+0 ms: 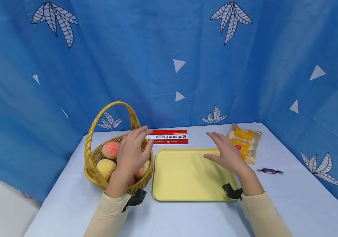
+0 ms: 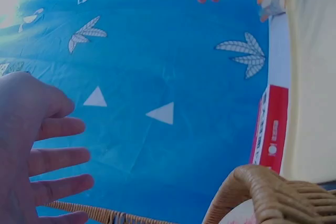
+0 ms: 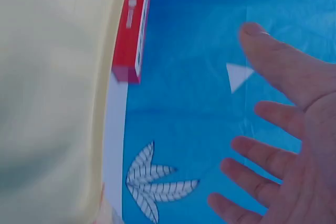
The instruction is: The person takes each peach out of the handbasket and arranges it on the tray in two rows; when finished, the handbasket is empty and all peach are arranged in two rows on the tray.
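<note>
My left hand (image 1: 131, 153) hovers over a woven basket (image 1: 147, 176) with a tall handle, its fingers spread and holding nothing. Inside the basket lie several peaches, among them a pinkish-red peach (image 1: 111, 150) and a yellow one (image 1: 106, 168); the hand hides part of them. To the basket's right is a pale yellow rectangular tray (image 1: 183, 174) with nothing on it. Above that tray's right side hangs my right hand (image 1: 228, 153), thumb and fingers apart and grasping nothing. Both wrist views show the palms bare, with the fingers extended.
Behind the tray lies a red and white pasta box (image 1: 170, 137). A yellow and clear food packet (image 1: 243, 143) sits beyond the right hand, and a small purple wrapped candy (image 1: 269, 171) lies nearer. A blue patterned curtain (image 1: 157, 65) encloses the white table (image 1: 169, 220).
</note>
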Demonstrator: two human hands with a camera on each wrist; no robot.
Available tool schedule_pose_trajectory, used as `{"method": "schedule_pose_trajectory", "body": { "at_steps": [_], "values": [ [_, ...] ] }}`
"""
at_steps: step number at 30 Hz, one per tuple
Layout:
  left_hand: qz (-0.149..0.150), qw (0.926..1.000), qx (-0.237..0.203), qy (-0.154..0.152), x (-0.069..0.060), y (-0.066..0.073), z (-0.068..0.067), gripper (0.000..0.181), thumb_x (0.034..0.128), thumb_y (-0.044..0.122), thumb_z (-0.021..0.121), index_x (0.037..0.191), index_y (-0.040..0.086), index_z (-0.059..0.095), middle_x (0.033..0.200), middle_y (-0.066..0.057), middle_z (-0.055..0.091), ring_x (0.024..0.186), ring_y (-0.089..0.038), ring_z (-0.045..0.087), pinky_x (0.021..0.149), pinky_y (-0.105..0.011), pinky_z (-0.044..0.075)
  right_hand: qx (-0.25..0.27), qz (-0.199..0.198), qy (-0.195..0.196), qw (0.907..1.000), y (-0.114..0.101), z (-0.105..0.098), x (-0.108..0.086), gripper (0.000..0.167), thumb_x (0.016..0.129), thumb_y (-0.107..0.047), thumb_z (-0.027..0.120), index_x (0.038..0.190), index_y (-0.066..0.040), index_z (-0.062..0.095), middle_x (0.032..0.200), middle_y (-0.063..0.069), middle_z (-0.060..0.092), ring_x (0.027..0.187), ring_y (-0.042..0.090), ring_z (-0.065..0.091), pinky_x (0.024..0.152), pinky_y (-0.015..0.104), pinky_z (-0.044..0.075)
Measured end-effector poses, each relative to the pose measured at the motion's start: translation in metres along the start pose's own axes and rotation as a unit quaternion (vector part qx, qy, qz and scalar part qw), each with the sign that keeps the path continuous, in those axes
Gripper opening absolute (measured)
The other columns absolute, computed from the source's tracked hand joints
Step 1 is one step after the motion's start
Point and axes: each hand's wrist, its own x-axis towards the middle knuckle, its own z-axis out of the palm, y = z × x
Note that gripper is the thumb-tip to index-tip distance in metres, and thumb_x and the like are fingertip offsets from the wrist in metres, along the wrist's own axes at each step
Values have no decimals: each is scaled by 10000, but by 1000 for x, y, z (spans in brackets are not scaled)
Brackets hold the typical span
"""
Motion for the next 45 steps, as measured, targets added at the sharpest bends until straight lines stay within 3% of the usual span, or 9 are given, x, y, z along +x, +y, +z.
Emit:
{"method": "schedule_pose_trajectory", "body": {
  "at_steps": [9, 15, 18, 22, 25, 31, 36, 40, 45],
  "values": [
    [277, 9957, -424, 776, 1, 10, -6, 265, 938, 192, 650, 1184, 130, 723, 1309, -59, 673, 1205, -294, 631, 991, -498, 515, 1151, -459, 192, 9921, -28, 16, 3, 726, 874, -306, 776, 1507, -226, 428, 1584, 92, 378, 1434, 352, 392, 1071, 624, 421],
    [694, 9843, -749, 1439, -3, 12, -23, 239, 924, 116, 620, 1128, 96, 743, 1220, -61, 717, 1137, -279, 657, 947, -452, 534, 1417, -571, 61, 9882, -46, 23, 8, 691, 884, -291, 767, 1492, -222, 444, 1574, 68, 393, 1438, 330, 397, 1092, 603, 415],
    [1044, 9689, -1250, 1862, -5, 11, -31, 244, 923, 90, 579, 1097, 61, 747, 1175, -89, 730, 1098, -289, 663, 936, -414, 519, 1410, -702, -14, 9875, -55, 26, 14, 690, 880, -286, 772, 1487, -217, 450, 1571, 67, 399, 1434, 324, 405, 1092, 589, 423],
    [1638, 9360, -1918, 2457, -6, 10, -42, 265, 935, 84, 521, 1042, -5, 746, 1100, -153, 739, 1042, -313, 669, 971, -355, 487, 1445, -906, -173, 9852, -70, 32, 21, 700, 873, -291, 778, 1488, -221, 452, 1569, 59, 403, 1427, 308, 418, 1093, 561, 436],
    [1852, 9173, -2139, 2801, -7, 10, -51, 281, 940, 91, 504, 1010, -43, 740, 1059, -196, 737, 1020, -343, 664, 995, -326, 471, 1493, -1060, -305, 9826, -82, 36, 26, 707, 874, -298, 779, 1495, -224, 449, 1568, 38, 406, 1435, 286, 411, 1107, 543, 430],
    [1802, 8990, -2332, 3241, -7, 9, -67, 282, 924, 103, 516, 961, -81, 726, 1012, -263, 719, 1033, -362, 655, 1009, -336, 474, 1640, -1173, -467, 9783, -102, 46, 32, 697, 880, -328, 771, 1492, -244, 448, 1554, -8, 420, 1440, 243, 409, 1126, 529, 415],
    [1924, 8947, -2497, 3165, -8, 2, -77, 342, 963, 196, 536, 955, -102, 704, 1034, -292, 693, 1138, -288, 648, 1073, -400, 453, 1879, -1228, -536, 9730, -115, 58, 34, 689, 876, -309, 777, 1484, -250, 457, 1548, -21, 426, 1454, 227, 390, 1139, 530, 397],
    [1878, 8962, -2549, 3109, -9, -7, -84, 345, 960, 200, 551, 981, -116, 691, 1069, -292, 686, 1147, -286, 637, 1079, -381, 450, 1996, -1314, -603, 9691, -125, 67, 38, 685, 883, -313, 770, 1487, -247, 453, 1548, -33, 423, 1461, 212, 375, 1149, 525, 387],
    [1529, 9106, -2419, 2981, -12, -23, -92, 322, 932, 146, 552, 1035, -129, 684, 1110, -305, 676, 1145, -238, 633, 1025, -276, 457, 2062, -1389, -774, 9655, -138, 76, 43, 700, 880, -310, 772, 1495, -230, 447, 1556, -22, 415, 1459, 217, 378, 1144, 520, 393]
  ]
}}
